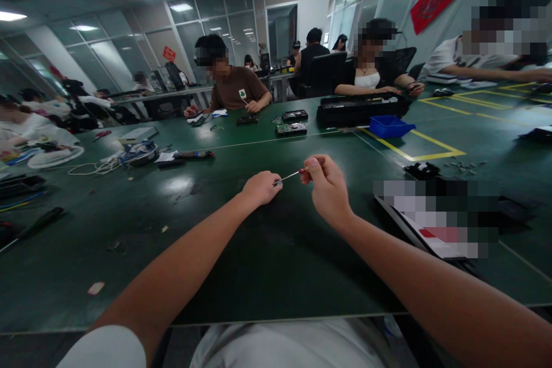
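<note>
In front of me, just above the green table, my right hand point(328, 187) is closed around the reddish handle of a small screwdriver point(290, 176). Its thin metal shaft points left, and the tip reaches my left hand point(261, 188). The fingers of that hand are curled together by the tip. A small metallic bit point(278, 183) shows at the fingertips; most of whatever is held there is hidden.
On the right are a blue tray point(390, 126), loose screws point(461, 168) and a blurred-out flat device point(425, 227). Circuit-board drives point(291, 129) lie farther back. A screwdriver point(194, 154) and bundled cables point(138, 153) are at left. Several people sit around the green table point(241, 264).
</note>
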Motion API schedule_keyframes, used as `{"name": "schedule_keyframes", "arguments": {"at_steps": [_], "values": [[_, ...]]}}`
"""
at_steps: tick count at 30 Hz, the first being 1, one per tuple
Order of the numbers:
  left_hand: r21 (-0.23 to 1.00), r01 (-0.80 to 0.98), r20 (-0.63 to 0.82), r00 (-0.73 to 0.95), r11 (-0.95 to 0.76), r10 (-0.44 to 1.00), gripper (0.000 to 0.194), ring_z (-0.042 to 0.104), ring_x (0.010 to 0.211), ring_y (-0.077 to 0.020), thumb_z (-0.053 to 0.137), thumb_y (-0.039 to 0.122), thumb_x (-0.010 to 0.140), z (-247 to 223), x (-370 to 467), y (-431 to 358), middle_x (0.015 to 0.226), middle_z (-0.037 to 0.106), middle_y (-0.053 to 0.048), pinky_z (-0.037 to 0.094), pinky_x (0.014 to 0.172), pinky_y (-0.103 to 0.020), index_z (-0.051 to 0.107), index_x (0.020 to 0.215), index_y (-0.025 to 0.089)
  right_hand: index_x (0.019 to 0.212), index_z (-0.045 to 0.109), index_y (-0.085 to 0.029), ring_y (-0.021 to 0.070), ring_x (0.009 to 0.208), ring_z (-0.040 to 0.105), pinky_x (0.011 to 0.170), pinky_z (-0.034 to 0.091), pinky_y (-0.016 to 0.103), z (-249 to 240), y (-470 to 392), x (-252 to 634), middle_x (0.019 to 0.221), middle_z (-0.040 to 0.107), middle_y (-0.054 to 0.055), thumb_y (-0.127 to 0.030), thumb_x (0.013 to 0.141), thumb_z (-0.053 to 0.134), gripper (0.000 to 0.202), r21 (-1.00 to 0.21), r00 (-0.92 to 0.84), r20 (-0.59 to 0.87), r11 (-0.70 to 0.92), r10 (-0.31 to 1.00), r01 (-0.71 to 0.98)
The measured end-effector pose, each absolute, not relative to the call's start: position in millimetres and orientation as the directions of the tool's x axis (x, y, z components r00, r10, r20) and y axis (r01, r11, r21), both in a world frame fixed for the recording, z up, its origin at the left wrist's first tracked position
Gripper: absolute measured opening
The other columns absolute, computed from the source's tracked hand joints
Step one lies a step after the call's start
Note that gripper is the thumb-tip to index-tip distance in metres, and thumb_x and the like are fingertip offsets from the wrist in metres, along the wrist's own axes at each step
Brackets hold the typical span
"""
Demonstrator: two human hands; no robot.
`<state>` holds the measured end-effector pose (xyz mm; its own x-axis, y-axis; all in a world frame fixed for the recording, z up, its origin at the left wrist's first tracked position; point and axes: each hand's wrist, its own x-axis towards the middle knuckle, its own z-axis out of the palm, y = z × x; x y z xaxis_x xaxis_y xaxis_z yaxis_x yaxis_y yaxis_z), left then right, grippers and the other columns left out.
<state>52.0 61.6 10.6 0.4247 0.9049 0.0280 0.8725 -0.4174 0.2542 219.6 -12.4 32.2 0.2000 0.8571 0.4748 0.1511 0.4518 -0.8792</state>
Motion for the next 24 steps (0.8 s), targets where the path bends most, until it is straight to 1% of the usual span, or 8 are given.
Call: {"name": "schedule_keyframes", "arguments": {"at_steps": [3,6,8,10,14,17,22,24], "values": [[0.389,0.817,0.101,0.421,-0.425,0.901,0.026,0.063,0.089,-0.0232,0.055,0.036,0.09,9,42,66,0.099,0.07,-0.01,0.047,0.077,-0.033,0.074,0.1,0.02,0.091,0.057,-0.023,0.0158,0.067,0.059,0.066,0.045,0.033,34,-14,220,0.073,0.062,0.0,-0.041,0.097,0.047,0.022,-0.884,0.189,0.465,0.442,0.865,0.151],[0.647,0.693,0.114,0.323,-0.317,0.939,0.03,0.061,0.073,-0.0189,0.053,0.038,0.09,7,24,70,0.093,0.071,-0.01,0.045,0.065,-0.029,0.074,0.094,0.017,0.091,0.057,-0.023,0.0158,0.067,0.059,0.066,0.046,0.032,35,-15,221,0.073,0.062,0.0,-0.04,0.097,0.046,0.021,-0.886,0.176,0.46,0.438,0.87,0.152],[0.838,0.514,0.071,0.232,-0.184,0.97,0.035,0.054,0.058,-0.0137,0.048,0.04,0.092,6,11,70,0.088,0.069,-0.01,0.038,0.051,-0.024,0.072,0.092,0.014,0.091,0.057,-0.023,0.0158,0.067,0.059,0.067,0.046,0.032,35,-16,220,0.073,0.062,0.0,-0.039,0.098,0.046,0.02,-0.887,0.167,0.457,0.435,0.874,0.152],[0.961,0.273,0.013,0.14,-0.052,0.99,0.033,0.048,0.052,-0.0102,0.05,0.038,0.09,8,-2,69,0.087,0.067,-0.01,0.028,0.043,-0.021,0.07,0.094,0.012,0.091,0.057,-0.023,0.0158,0.068,0.059,0.067,0.046,0.032,34,-15,220,0.074,0.062,0.001,-0.039,0.098,0.046,0.021,-0.889,0.158,0.453,0.43,0.877,0.158],[0.981,-0.141,-0.137,-0.003,0.135,0.991,0.022,0.048,0.052,-0.0091,0.05,0.026,0.087,20,-30,63,0.087,0.063,-0.009,0.021,0.038,-0.017,0.064,0.095,0.011,0.091,0.057,-0.023,0.0155,0.068,0.059,0.067,0.046,0.032,30,-12,221,0.074,0.062,0.0,-0.041,0.098,0.047,0.022,-0.893,0.168,0.447,0.426,0.879,0.148],[0.932,-0.32,-0.206,-0.08,0.17,0.975,0.02,0.046,0.052,-0.0095,0.045,0.022,0.087,32,-60,58,0.08,0.059,-0.006,0.023,0.037,-0.017,0.06,0.093,0.011,0.091,0.057,-0.023,0.0154,0.068,0.059,0.067,0.046,0.032,27,-10,221,0.074,0.062,0.0,-0.041,0.098,0.047,0.022,-0.894,0.168,0.444,0.424,0.88,0.143],[0.937,-0.323,-0.24,-0.307,0.137,0.921,0.009,0.045,0.056,-0.0086,0.046,0.015,0.088,51,-127,40,0.071,0.053,-0.002,0.028,0.044,-0.016,0.055,0.087,0.012,0.092,0.058,-0.023,0.0159,0.069,0.059,0.068,0.047,0.033,27,-9,222,0.075,0.063,0.0,-0.042,0.098,0.047,0.023,-0.895,0.158,0.442,0.422,0.883,0.147],[0.948,-0.293,-0.24,-0.387,0.129,0.89,0.014,0.044,0.056,-0.0089,0.042,0.012,0.09,59,-155,28,0.068,0.051,-0.001,0.031,0.047,-0.017,0.055,0.088,0.012,0.091,0.057,-0.023,0.0161,0.069,0.059,0.068,0.046,0.033,28,-10,221,0.075,0.062,0.0,-0.042,0.098,0.047,0.023,-0.895,0.157,0.441,0.421,0.884,0.146]]}}
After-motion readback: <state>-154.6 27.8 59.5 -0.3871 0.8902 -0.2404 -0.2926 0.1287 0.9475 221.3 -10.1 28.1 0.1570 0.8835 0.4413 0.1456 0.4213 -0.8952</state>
